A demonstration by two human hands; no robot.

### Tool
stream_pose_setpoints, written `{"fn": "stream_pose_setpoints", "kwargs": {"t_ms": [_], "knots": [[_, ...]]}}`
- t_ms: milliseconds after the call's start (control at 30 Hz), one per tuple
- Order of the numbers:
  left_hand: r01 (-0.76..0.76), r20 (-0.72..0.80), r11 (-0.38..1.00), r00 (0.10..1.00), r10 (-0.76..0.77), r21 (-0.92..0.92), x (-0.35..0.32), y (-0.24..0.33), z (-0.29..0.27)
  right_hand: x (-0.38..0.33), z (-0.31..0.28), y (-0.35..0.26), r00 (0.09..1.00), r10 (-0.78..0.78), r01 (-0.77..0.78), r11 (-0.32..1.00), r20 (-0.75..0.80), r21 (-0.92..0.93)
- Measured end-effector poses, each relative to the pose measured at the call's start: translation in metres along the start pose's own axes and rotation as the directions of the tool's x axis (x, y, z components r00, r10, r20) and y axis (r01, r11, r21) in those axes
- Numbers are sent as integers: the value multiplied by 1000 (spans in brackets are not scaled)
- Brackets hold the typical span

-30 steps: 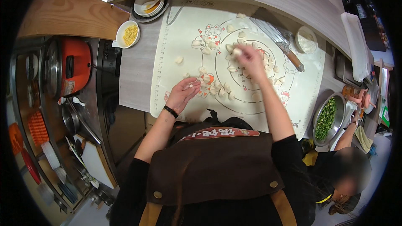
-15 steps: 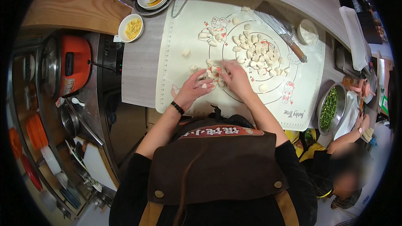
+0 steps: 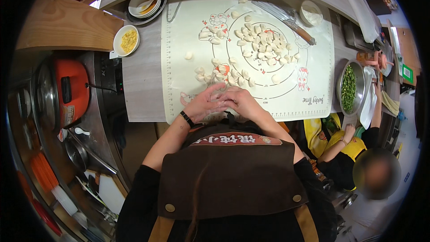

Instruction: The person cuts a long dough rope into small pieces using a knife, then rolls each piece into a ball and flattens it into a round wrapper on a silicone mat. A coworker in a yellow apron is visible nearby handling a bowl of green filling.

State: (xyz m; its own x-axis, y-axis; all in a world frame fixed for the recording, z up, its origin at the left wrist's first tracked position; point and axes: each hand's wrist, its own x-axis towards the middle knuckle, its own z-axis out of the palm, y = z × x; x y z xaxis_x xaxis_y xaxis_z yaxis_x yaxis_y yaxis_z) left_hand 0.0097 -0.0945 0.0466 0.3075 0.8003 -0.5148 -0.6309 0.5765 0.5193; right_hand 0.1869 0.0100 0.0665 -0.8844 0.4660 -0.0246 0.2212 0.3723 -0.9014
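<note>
1. Brown apron point(image 3: 228, 175): worn by the person at the near edge of the worktop point(image 3: 141, 76), over black sleeves

2. Left hand point(image 3: 204, 105) and right hand point(image 3: 242, 101): brought together at the near edge of the pastry mat point(image 3: 313, 62), fingers curled inward and touching each other. They seem to be pressed around one small dough piece; the piece itself is hidden, so I cannot tell for sure. A dark band sits on the left wrist

3. Change noted: a second ago the right hand was stretched far out over the middle of the mat while the left rested by the near pieces; half a second ago both had drawn back together, and now they sit closer to the body. In my judgement a piece was fetched from the pile and is being worked between the fingers

4. Near row of dough pieces point(image 3: 224, 75): a loose line just beyond the hands, apart from them

5. Main pile of dough pieces point(image 3: 264, 42): heaped in the printed circles at mid-mat

6. Metal bowl of chopped greens point(image 3: 349, 87): off the mat's right edge, by another person's arm

7. Red cooker point(image 3: 67, 92): to the left, on a lower surface

8. Rolling pin point(image 3: 286, 18), small white dish point(image 3: 311, 13): far edge of mat

9. Small bowl of yellow filling point(image 3: 127, 40), stacked plates point(image 3: 145, 2): far left of the worktop
</note>
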Motion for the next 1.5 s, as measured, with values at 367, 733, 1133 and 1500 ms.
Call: {"fn": "stream_pose_setpoints", "kwargs": {"t_ms": [367,733,1133,1500], "knots": [[216,-37,941,976,-214,260,3,13,-4,-15,2,-5,998,7,-11,997,-55,-71],[-17,117,989,993,0,145,-10,28,-3,8,-54,64,828,528,-434,817,-190,379],[-28,-181,999,983,36,45,-43,-5,-29,78,-40,83,842,435,-478,875,-321,-69],[-131,-276,991,954,116,-37,-46,-4,-38,128,-24,79,951,-130,-75,782,-280,-619]]}}
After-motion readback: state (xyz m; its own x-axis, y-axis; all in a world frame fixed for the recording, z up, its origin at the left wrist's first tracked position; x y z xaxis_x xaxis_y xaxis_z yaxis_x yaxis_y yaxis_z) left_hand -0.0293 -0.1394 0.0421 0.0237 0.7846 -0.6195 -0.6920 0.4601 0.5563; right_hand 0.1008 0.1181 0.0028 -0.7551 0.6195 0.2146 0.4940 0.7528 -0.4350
